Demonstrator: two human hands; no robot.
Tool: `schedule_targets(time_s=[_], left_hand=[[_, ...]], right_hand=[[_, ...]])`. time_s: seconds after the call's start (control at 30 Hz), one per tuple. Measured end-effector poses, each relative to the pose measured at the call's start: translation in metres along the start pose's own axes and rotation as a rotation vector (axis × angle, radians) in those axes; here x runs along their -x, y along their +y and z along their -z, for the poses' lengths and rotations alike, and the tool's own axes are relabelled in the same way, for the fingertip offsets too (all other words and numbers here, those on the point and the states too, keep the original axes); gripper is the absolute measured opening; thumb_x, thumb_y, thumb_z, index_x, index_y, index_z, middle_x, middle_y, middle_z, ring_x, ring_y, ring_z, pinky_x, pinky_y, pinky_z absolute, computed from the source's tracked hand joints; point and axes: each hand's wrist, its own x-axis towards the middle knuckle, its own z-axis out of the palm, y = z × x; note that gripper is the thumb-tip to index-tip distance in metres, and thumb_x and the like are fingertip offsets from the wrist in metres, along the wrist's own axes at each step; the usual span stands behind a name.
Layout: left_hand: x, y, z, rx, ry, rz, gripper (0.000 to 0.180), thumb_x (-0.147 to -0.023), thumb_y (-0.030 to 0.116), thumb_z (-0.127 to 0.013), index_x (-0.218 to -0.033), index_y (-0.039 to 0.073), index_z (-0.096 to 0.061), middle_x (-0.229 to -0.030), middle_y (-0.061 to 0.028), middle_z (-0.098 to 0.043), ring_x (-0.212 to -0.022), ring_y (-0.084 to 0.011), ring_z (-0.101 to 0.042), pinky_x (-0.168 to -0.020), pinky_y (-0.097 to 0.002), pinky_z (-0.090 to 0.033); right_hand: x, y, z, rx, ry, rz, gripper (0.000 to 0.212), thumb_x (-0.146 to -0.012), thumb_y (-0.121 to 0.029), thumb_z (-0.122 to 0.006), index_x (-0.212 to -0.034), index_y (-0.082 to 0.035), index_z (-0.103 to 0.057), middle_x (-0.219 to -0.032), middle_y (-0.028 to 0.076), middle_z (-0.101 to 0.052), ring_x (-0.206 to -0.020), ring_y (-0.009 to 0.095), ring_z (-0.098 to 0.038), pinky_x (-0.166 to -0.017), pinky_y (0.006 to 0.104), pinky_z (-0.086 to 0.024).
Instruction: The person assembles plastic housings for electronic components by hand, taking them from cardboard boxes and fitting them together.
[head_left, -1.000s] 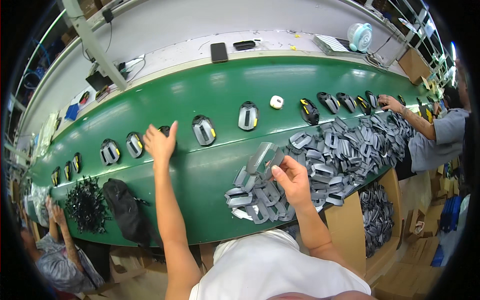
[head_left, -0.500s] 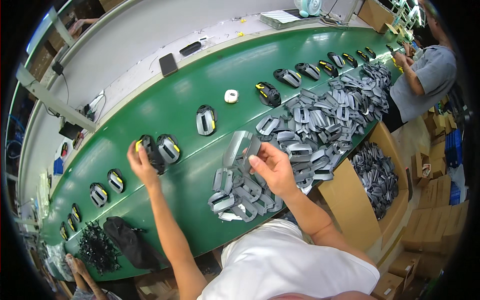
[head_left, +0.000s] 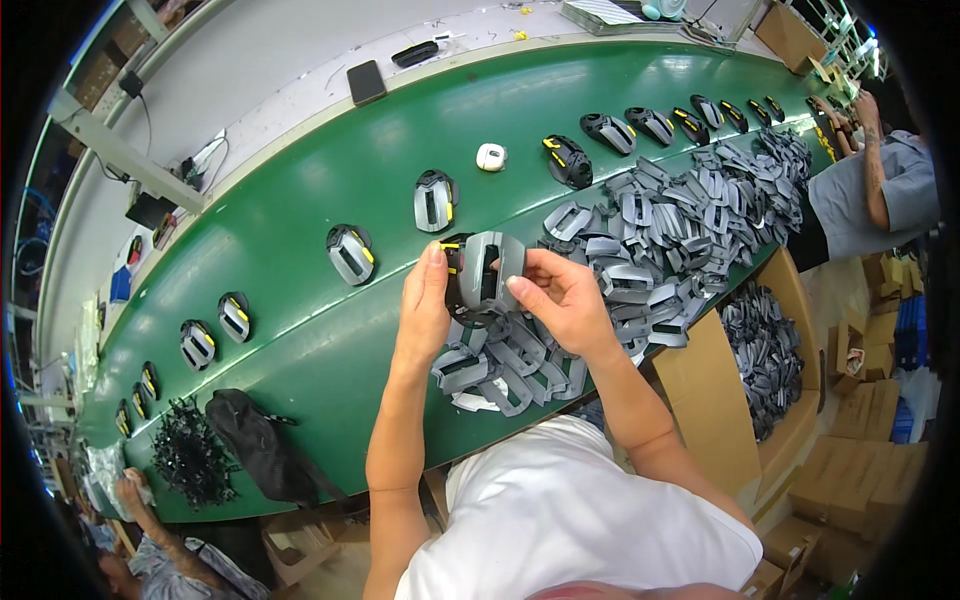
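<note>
In front of me, above the green belt [head_left: 290, 370], my left hand [head_left: 424, 300] grips a black housing [head_left: 453, 272] with yellow trim, shaped like a computer mouse. A grey slotted cover [head_left: 508, 258] lies against its upper side, pinched between the thumb and fingers of my right hand [head_left: 568, 302]. Whether the cover is seated on the housing, I cannot tell. Just below both hands lies a small heap of loose grey covers [head_left: 508, 378]. Beyond them stand a housing with a grey cover [head_left: 434, 202] and another covered housing [head_left: 350, 254].
A large heap of grey covers [head_left: 680, 220] spreads to the right, beside an open carton [head_left: 735, 385] holding more. More housings line the belt. A white rounded case [head_left: 491, 157], black pouch [head_left: 255, 445] and pile of small black parts [head_left: 190, 455] lie there. Co-workers are at both ends.
My left hand has lifted the black housing off the belt and brought it rightward to the grey cover in my right hand. The view has shifted slightly.
</note>
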Motion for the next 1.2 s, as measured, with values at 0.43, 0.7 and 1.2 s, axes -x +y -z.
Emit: schedule_targets(time_s=[0.43, 0.7, 1.2], left_hand=[[0.009, 0.012, -0.004, -0.234, -0.034, -0.169, 0.038, -0.093, 0.032, -0.047, -0.112, -0.002, -0.047, -0.083, -0.0030, -0.054, -0.074, -0.0094, -0.048, -0.067, -0.0248, -0.042], [0.007, 0.007, -0.003, -0.271, -0.046, -0.067, 0.038, -0.092, 0.033, -0.050, -0.108, -0.001, -0.045, -0.078, -0.0045, -0.053, -0.069, -0.0098, -0.047, -0.061, -0.0246, -0.040], [0.018, 0.017, -0.015, -0.273, -0.010, -0.314, 0.024, -0.086, 0.021, -0.058, -0.089, -0.001, -0.049, -0.067, -0.0040, -0.052, -0.060, -0.0104, -0.045, -0.055, -0.0254, -0.039]], right_hand=[[-0.006, -0.008, -0.014, 0.063, 0.111, 0.072, 0.029, -0.077, 0.002, -0.067, -0.104, 0.003, -0.056, -0.082, 0.002, -0.053, -0.072, 0.005, -0.054, -0.061, 0.0172, -0.044], [-0.005, -0.007, -0.010, 0.135, 0.035, 0.240, 0.048, -0.074, 0.004, -0.069, -0.118, 0.001, -0.054, -0.083, 0.002, -0.057, -0.070, 0.005, -0.053, -0.062, 0.0184, -0.044], [0.001, 0.002, -0.008, 0.097, 0.106, 0.176, 0.036, -0.075, -0.011, -0.073, -0.104, 0.000, -0.056, -0.094, 0.007, -0.062, -0.079, 0.011, -0.059, -0.069, 0.0249, -0.046]])
